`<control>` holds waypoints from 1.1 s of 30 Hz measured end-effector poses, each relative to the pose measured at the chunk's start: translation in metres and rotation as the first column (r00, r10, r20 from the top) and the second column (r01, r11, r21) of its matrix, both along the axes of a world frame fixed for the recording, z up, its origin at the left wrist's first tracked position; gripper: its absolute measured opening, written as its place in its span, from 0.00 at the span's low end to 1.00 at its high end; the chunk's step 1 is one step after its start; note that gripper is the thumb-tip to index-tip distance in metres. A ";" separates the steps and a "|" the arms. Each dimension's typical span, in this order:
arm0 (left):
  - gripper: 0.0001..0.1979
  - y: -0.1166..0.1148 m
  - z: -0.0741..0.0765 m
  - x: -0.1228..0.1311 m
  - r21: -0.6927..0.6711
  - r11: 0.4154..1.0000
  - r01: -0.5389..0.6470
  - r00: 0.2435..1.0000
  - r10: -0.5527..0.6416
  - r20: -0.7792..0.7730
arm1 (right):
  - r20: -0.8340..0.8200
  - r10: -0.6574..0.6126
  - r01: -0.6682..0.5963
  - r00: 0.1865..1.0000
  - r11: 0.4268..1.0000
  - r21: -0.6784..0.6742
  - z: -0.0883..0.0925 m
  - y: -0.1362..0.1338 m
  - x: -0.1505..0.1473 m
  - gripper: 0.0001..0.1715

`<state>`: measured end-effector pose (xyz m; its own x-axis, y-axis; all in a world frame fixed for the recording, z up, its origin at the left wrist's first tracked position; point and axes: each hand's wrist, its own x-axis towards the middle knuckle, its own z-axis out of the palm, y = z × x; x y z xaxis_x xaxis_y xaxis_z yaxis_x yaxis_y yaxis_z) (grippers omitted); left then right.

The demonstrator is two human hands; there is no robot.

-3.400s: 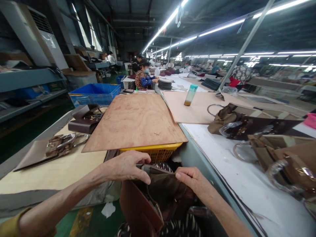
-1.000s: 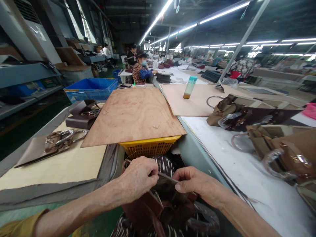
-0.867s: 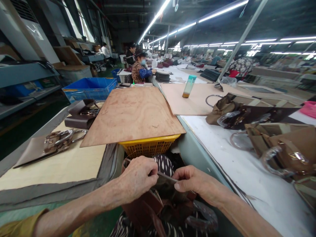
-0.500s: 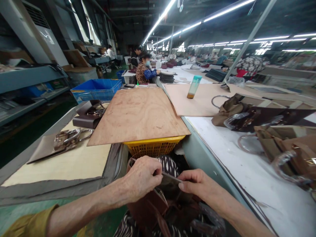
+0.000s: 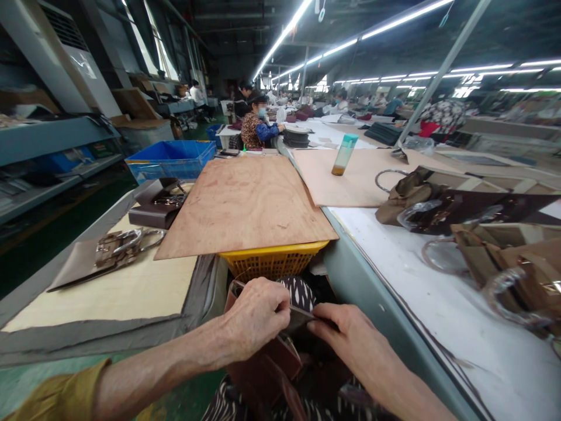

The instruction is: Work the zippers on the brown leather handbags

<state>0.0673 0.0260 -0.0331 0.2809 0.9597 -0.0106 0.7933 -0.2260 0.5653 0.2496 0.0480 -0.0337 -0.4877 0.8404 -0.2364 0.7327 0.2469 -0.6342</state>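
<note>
On my lap rests a dark brown handbag [image 5: 263, 365], tilted, with much of it lying in shadow. My left hand [image 5: 258, 313] is closed in a pinch on the bag's upper edge. Opposite it, my right hand [image 5: 346, 330] grips the same edge between thumb and fingers. A short stretch of that edge runs taut between the two hands. The bag's lower part and the palm sides of both hands are hidden. Patterned black and white cloth [image 5: 298, 292] covers my legs beneath the bag.
A wooden board [image 5: 249, 204] lies over a yellow basket [image 5: 276, 257] straight ahead. Brown bags [image 5: 460, 199] stand on the right table, near a bottle [image 5: 345, 154]. Flat bag pieces [image 5: 109, 251] lie on the left table. A blue bin [image 5: 170, 158] and a seated co-worker [image 5: 256, 126] are beyond.
My right hand has shifted slightly left and turned further over the bag's edge, closer to my left hand. The left hand has barely moved.
</note>
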 end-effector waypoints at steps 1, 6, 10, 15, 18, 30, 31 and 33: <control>0.07 0.000 -0.001 0.001 -0.003 1.000 0.009 1.000 -0.009 -0.006 | 0.032 0.006 -0.008 0.999 0.996 0.092 0.000 -0.003 -0.005 0.10; 0.08 0.003 0.000 0.001 0.009 0.999 0.044 0.998 -0.044 -0.037 | 0.006 0.069 -0.069 0.998 0.963 0.261 -0.009 -0.012 -0.024 0.14; 0.06 0.001 0.010 -0.009 0.018 0.990 0.140 0.989 -0.139 -0.046 | 0.016 0.068 -0.070 0.998 0.951 0.300 -0.014 -0.008 -0.023 0.13; 0.04 -0.004 0.025 -0.022 0.039 0.994 0.103 0.993 -0.100 -0.064 | 0.191 0.045 -0.110 0.981 0.932 0.345 0.001 0.002 -0.012 0.11; 0.06 -0.006 0.029 -0.025 -0.003 0.997 0.076 0.995 -0.076 -0.065 | 0.252 0.038 -0.130 0.967 0.924 0.360 0.009 0.003 -0.009 0.10; 0.09 0.002 0.023 -0.019 -0.076 0.996 -0.043 0.992 0.034 -0.118 | 0.230 0.048 -0.142 0.972 0.899 0.414 0.004 -0.001 -0.007 0.09; 0.09 0.003 0.022 -0.019 -0.066 0.997 -0.039 0.992 0.031 -0.122 | 0.225 0.048 -0.141 0.973 0.896 0.422 0.004 -0.001 -0.007 0.09; 0.09 0.003 0.019 -0.019 -0.034 0.999 -0.028 0.991 0.024 -0.131 | 0.216 0.050 -0.143 0.975 0.887 0.438 0.003 -0.001 -0.006 0.10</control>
